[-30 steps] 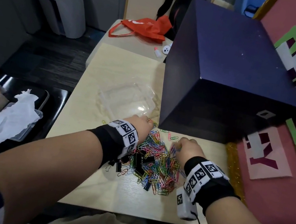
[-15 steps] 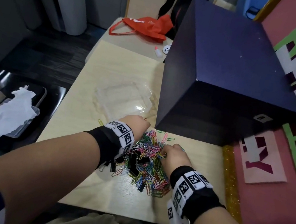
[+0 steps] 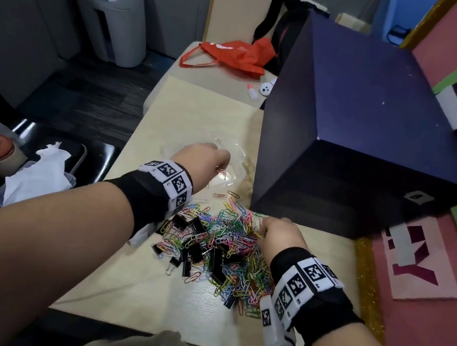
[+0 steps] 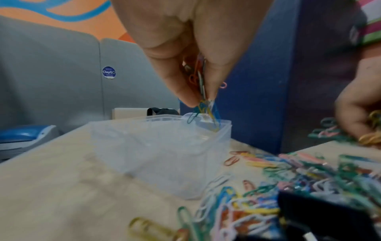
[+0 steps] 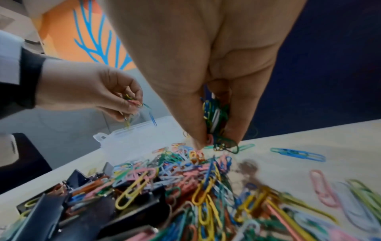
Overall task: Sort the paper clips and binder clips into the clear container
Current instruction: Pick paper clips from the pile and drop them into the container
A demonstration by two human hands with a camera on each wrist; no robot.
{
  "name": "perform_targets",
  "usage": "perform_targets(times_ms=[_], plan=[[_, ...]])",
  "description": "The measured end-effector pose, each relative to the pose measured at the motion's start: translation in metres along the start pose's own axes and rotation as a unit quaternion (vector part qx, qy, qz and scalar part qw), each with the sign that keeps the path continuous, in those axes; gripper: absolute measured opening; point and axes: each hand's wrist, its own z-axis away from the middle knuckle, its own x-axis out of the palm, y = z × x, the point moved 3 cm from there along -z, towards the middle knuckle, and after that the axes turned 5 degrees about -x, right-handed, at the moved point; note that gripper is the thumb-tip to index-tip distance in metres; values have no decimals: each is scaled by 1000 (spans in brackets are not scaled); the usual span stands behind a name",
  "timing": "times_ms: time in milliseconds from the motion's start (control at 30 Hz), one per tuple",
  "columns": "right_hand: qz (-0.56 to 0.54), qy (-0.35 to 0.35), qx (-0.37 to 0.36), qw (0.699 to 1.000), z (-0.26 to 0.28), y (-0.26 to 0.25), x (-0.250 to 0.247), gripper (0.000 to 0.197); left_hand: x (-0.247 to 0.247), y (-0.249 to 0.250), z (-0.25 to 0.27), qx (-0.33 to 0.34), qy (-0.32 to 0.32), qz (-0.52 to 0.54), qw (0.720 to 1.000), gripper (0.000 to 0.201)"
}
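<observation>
The left hand (image 3: pixel 198 158) hangs over the clear container (image 4: pixel 160 146), its fingers (image 4: pixel 181 78) pinched on a small bunch of coloured paper clips (image 4: pixel 203 91) that dangle just above the container's far corner. From the head view the container is mostly hidden behind that hand and hard to pick out against the pale bench (image 3: pixel 199 116). The right hand (image 3: pixel 279 233) is down at the far edge of the pile of paper clips (image 3: pixel 230 240), fingers (image 5: pixel 237 117) gripping a clump of green, yellow and white ones; its fingertips are lost among them. Black binder clips (image 3: pixel 212 253) lie mixed into the near side of the pile, blurred in both wrist views.

A round blue sticker (image 4: pixel 108 72) on the grey partition reads "ClayG", the last letter unclear. The wristbands carry square black-and-white codes. A big dark blue box (image 3: pixel 371 139) stands on the bench right behind the pile, its far end cut off. Further back sit an orange bag (image 3: pixel 231 55) and a grey bin (image 3: pixel 109 9) with a blue lid.
</observation>
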Motion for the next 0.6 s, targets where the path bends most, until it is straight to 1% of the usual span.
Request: perform_targets(times_ms=[67,167,267,300,367,467,533,600], plan=[[-5,1,-13,1000,0,-7,-5,27,3,-10,-2,-22,-31,-8,999,19],[-28,21,-47,998,1,-21,-13,22,9,-21,-2,-47,-92,-22,994,34],[-51,30,-94,994,-1,-42,-24,15,10,-31,0,-68,-98,-11,993,45],[-63,38,-107,992,-3,-50,-29,14,9,-33,2,-75,-95,-12,993,44],[-94,61,-121,986,-11,-64,-38,13,9,-35,8,-77,-102,-31,991,35],[-135,91,-115,980,-31,-81,-48,14,12,-30,19,-33,-133,-100,985,27],[-157,110,-107,976,-46,-90,-51,15,14,-25,24,-3,-139,-130,982,23],[-183,114,-97,972,-57,-97,-53,20,14,-25,25,6,-141,-142,980,21]])
